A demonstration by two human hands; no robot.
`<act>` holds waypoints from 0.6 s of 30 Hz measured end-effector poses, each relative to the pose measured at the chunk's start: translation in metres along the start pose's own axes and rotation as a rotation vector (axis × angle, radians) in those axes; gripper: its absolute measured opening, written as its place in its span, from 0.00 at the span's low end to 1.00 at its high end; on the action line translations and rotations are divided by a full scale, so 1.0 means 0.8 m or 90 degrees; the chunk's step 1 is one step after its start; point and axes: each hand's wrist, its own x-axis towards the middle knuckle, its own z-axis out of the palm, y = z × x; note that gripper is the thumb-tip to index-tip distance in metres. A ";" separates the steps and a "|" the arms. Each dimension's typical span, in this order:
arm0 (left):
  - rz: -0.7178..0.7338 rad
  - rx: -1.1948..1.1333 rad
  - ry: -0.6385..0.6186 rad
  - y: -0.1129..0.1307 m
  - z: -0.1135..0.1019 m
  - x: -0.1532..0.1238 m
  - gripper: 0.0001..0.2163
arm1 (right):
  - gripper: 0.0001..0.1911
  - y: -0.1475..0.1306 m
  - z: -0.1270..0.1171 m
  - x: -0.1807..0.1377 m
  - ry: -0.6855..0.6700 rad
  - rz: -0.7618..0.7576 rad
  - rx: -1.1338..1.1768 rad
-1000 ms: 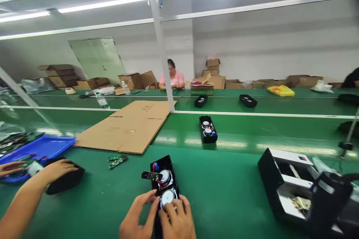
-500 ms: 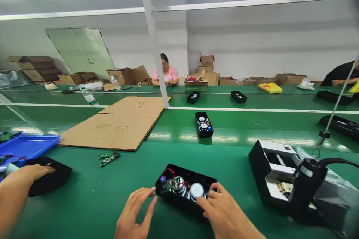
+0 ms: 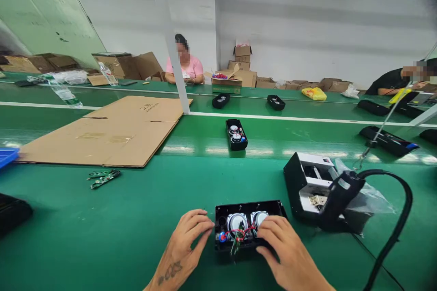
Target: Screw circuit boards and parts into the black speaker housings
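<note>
A black speaker housing (image 3: 251, 246) lies open side up on the green bench in front of me. Inside it are two round speakers (image 3: 237, 224), red wires and a blue round part (image 3: 222, 237). A small green circuit board (image 3: 235, 246) hangs over its near wall. My left hand (image 3: 191, 238) is at the housing's left end, fingertips near or against the edge, thumb apart. My right hand (image 3: 285, 248) has its fingers over the near right wall by the right speaker and its thumb outside, gripping that wall.
Loose circuit boards (image 3: 104, 178) and flat cardboard (image 3: 112, 134) lie left. A black-and-white machine (image 3: 309, 186) and a black corded tool (image 3: 337, 198) on a cable are right. Another open housing (image 3: 236, 135) sits ahead. Two people sit across. A dark object (image 3: 13, 213) is far left.
The housing has turned and shifted right, and its circuit board now hangs over the near wall. Both hands moved right with it. The other person's arm at left is out of view.
</note>
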 end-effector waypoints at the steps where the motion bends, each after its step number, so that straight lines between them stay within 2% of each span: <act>1: 0.004 0.000 -0.001 0.002 0.000 0.000 0.08 | 0.18 -0.010 0.011 0.009 0.003 -0.005 0.018; 4: 0.012 -0.002 -0.006 0.004 -0.001 -0.002 0.08 | 0.21 -0.026 0.037 0.033 -0.011 -0.007 0.069; 6: 0.007 -0.007 -0.006 0.006 -0.001 -0.006 0.08 | 0.17 -0.022 0.043 0.044 0.003 0.031 0.110; 9: -0.014 -0.013 -0.005 0.014 0.000 -0.011 0.08 | 0.08 -0.003 0.034 0.053 0.074 0.138 0.147; 11: -0.027 -0.008 -0.011 0.023 0.003 -0.013 0.07 | 0.08 0.009 0.021 0.053 0.080 0.152 0.161; 14: -0.027 0.008 -0.046 0.037 0.014 -0.012 0.09 | 0.12 0.015 0.000 0.046 -0.046 0.049 0.135; 16: -0.020 0.021 -0.088 0.045 0.025 -0.009 0.17 | 0.16 0.011 -0.009 0.040 -0.138 -0.014 0.060; 18: -0.019 0.045 -0.144 0.048 0.037 -0.004 0.24 | 0.18 0.003 -0.011 0.036 -0.194 -0.039 -0.019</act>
